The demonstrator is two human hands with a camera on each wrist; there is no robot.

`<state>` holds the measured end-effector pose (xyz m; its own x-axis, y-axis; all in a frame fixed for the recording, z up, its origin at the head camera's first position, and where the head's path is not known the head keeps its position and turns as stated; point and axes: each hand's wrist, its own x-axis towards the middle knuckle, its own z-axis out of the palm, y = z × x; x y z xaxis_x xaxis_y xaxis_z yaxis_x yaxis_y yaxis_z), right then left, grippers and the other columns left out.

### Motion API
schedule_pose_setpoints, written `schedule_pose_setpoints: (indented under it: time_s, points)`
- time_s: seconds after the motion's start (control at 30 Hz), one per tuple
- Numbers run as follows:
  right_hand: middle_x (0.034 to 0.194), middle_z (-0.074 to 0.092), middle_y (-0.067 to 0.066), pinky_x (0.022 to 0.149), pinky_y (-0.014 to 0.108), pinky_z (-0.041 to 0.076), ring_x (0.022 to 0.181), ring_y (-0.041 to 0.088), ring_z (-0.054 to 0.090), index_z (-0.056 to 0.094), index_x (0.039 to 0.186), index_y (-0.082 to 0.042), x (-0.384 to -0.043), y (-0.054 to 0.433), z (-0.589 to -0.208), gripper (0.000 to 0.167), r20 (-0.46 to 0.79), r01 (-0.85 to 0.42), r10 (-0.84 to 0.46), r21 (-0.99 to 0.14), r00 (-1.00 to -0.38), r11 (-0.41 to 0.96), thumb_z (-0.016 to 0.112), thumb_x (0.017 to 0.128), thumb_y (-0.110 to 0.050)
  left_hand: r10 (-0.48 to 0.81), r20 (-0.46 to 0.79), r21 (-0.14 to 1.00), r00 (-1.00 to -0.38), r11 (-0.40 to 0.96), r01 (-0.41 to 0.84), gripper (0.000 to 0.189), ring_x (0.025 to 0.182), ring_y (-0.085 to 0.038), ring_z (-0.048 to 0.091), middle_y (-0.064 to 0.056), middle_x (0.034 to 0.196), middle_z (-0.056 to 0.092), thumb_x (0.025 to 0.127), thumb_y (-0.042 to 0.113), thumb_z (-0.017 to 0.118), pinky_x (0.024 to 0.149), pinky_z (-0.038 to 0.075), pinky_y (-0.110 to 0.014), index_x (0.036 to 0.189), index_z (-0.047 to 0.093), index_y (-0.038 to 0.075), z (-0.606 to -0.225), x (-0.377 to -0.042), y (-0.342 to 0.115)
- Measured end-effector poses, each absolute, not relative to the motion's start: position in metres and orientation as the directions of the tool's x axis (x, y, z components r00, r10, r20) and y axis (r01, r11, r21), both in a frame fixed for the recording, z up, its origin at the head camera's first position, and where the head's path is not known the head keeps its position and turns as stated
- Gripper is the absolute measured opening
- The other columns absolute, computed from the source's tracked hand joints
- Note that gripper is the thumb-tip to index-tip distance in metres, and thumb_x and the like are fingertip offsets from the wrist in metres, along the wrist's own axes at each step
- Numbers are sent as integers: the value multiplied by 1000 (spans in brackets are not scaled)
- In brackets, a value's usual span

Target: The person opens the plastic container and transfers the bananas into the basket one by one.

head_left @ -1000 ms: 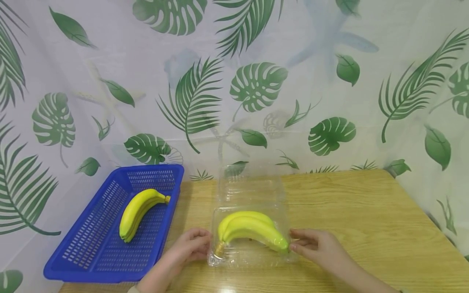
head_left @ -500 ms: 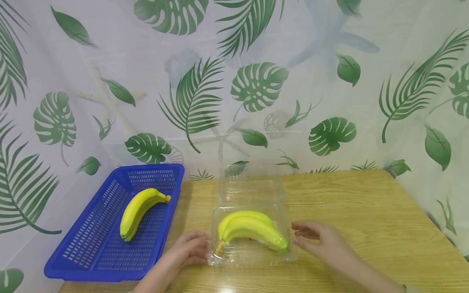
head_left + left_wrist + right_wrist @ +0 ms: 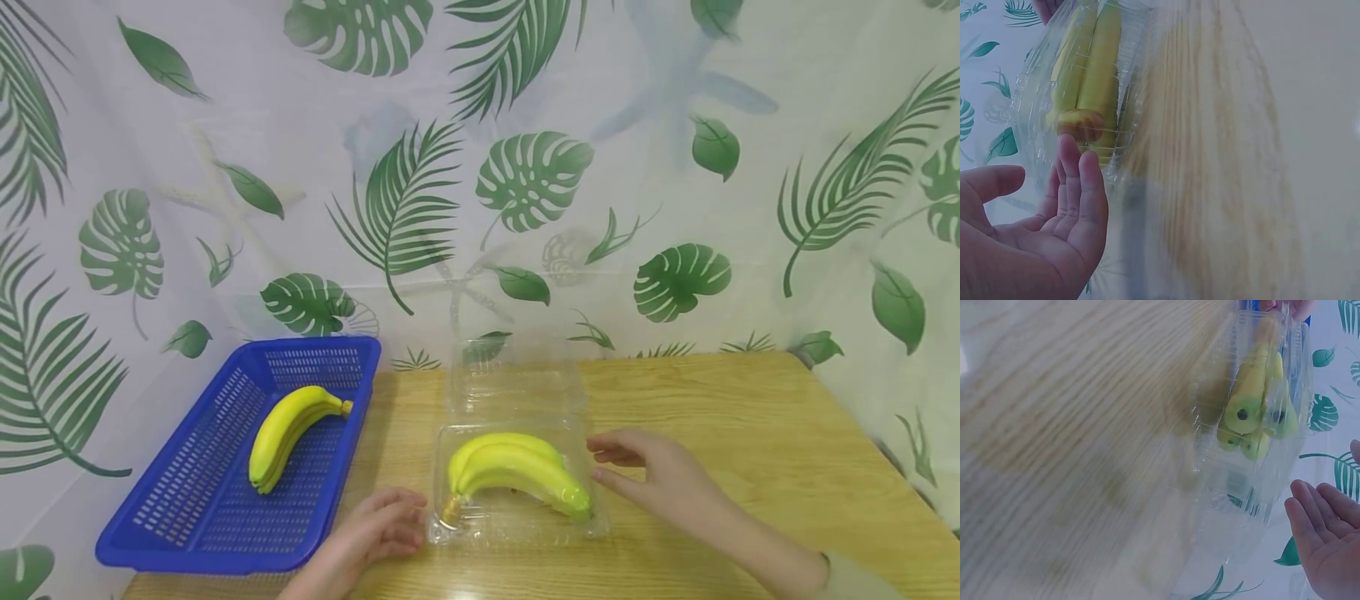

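Note:
A bunch of yellow bananas with greenish tips lies in a clear plastic clamshell container, whose transparent lid is raised at the back. At the container's left side is my left hand, fingers relaxed and holding nothing; in the left wrist view the hand has its fingers extended by the stem end. My right hand is beside the container's right edge. From the right wrist view, that hand shows loosely straight fingers and an empty palm, apart from the container.
On the left stands a blue perforated plastic basket, holding another bunch of bananas. Both rest on a wood-grain table. Behind rises a white curtain printed with green leaves.
My right hand has moved up along the container's right side. My left hand has drawn slightly down and away from its left edge. The container and both banana bunches stay put.

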<state>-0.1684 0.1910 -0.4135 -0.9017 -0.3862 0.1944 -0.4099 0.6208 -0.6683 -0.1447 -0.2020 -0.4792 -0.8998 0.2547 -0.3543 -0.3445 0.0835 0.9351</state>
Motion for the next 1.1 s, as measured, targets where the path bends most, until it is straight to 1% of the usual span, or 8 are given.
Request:
schedule_pose_setpoints:
  time_s: [0.13, 0.27, 0.5, 0.6, 0.73, 0.9, 1.1]
  points:
    - [126, 78, 9, 94, 39, 65, 107, 26, 77, 74, 127, -4, -170, 184, -407, 38, 195, -433, -414, -651, -889, 623, 78, 98, -28, 252, -374, 927, -893, 89, -364, 40, 84, -11, 70, -3, 103, 71, 108, 26, 56, 82, 64, -27, 130, 57, -8, -482, -141, -204]
    - [125, 78, 7, 94, 37, 65, 108, 24, 77, 74, 127, -6, -172, 178, -400, 39, 198, -453, -436, -639, -878, 621, 78, 97, -31, 267, -379, 925, -886, 80, -372, 40, 84, -11, 70, -4, 104, 70, 109, 25, 55, 83, 64, -27, 132, 56, -8, -484, -139, -205]
    - [122, 79, 9, 93, 36, 66, 106, 23, 77, 74, 127, -5, -175, 164, -393, 36, 243, -527, -503, -640, -829, 559, 78, 98, -27, 313, -381, 921, -870, 43, -388, 32, 86, -11, 70, -2, 103, 70, 108, 19, 54, 84, 64, -26, 129, 58, -5, -488, -134, -209]
    - [121, 79, 10, 93, 35, 65, 106, 24, 76, 74, 127, -4, -175, 159, -391, 37, 244, -536, -519, -649, -819, 540, 77, 99, -28, 331, -371, 923, -868, 29, -384, 31, 86, -11, 70, -3, 104, 70, 108, 17, 53, 85, 64, -27, 129, 57, -5, -490, -132, -210]
    - [120, 79, 9, 94, 34, 65, 106, 24, 76, 74, 126, -4, -173, 151, -388, 37, 242, -538, -530, -661, -813, 523, 78, 98, -27, 356, -355, 926, -864, 8, -377, 30, 88, -11, 70, -2, 104, 70, 107, 16, 52, 85, 64, -27, 129, 57, -5, -492, -132, -210]
    - [117, 79, 9, 94, 35, 66, 104, 24, 76, 74, 124, -3, -171, 143, -387, 35, 278, -579, -555, -650, -784, 492, 80, 97, -24, 382, -348, 923, -856, -20, -383, 27, 90, -11, 70, -1, 102, 70, 105, 14, 54, 87, 64, -27, 126, 58, -2, -496, -130, -209]
    - [116, 78, 10, 94, 35, 66, 103, 25, 76, 74, 121, -3, -169, 133, -389, 32, 304, -612, -581, -646, -755, 456, 80, 96, -22, 405, -339, 921, -849, -40, -387, 21, 91, -11, 70, 0, 101, 70, 106, 15, 54, 87, 65, -27, 122, 59, 3, -499, -127, -205]
